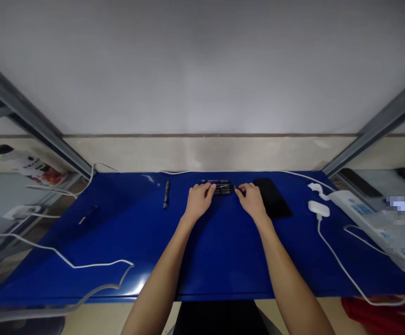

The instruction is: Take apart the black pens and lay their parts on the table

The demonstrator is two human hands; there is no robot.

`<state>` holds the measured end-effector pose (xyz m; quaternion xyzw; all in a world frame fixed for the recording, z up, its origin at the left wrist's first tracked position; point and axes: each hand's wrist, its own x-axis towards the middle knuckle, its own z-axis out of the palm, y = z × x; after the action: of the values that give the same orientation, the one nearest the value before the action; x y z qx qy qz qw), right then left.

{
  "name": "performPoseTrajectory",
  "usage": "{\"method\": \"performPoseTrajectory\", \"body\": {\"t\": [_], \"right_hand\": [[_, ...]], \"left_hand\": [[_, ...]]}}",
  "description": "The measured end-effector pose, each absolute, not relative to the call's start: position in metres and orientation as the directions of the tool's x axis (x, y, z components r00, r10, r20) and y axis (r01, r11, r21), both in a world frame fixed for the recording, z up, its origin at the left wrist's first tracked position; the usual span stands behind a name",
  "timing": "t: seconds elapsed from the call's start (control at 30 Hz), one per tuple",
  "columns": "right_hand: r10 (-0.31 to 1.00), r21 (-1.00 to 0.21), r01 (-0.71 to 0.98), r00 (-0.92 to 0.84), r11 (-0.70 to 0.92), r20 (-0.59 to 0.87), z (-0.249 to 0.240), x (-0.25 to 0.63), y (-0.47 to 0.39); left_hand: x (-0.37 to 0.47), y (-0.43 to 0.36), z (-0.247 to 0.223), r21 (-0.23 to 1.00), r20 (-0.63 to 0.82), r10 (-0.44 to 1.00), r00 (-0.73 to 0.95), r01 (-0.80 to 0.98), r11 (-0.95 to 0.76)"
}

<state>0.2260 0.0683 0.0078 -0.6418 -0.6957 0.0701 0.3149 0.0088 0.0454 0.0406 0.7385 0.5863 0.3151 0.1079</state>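
Observation:
Several dark pens (222, 190) lie side by side in a row on the blue table (223, 251), near its far edge. My left hand (198, 200) is closed at their left ends, with its thumb against them. At the right ends my right hand (252, 199) is closed too, thumb and index finger pinched together on the pens. The fingers partly hide both ends of the row. A single black pen (166, 194) lies apart to the left of my left hand. Close to my right hand is a flat black rectangular object (274, 197).
Another dark pen (88, 214) lies farther left. White cables (94, 266) cross the left side. To the right are a white charger (319, 208) and a white power strip (366, 218). A bottle (31, 165) rests beyond the left metal frame. A wall (202, 153) borders the back.

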Motion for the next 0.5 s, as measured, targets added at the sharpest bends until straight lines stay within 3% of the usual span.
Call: {"method": "performPoseTrajectory", "body": {"t": [0.2,0.4,0.5], "right_hand": [[0.942,-0.402,0.912,0.065,0.078,0.331,0.0048,0.2226,0.0661],[0.92,-0.41,0.907,0.073,0.1,0.384,0.0071,0.2204,0.0612],[0.904,-0.491,0.866,0.133,0.093,0.406,0.0079,0.2204,0.0616]], "left_hand": [[0.0068,0.0456,0.0386,0.467,0.343,0.934,0.103,0.844,-0.265],[0.0063,0.0443,0.0408,0.436,0.344,0.934,0.1,0.864,-0.253],[0.0061,0.0444,0.0411,0.422,0.329,0.939,0.098,0.874,-0.24]]}}
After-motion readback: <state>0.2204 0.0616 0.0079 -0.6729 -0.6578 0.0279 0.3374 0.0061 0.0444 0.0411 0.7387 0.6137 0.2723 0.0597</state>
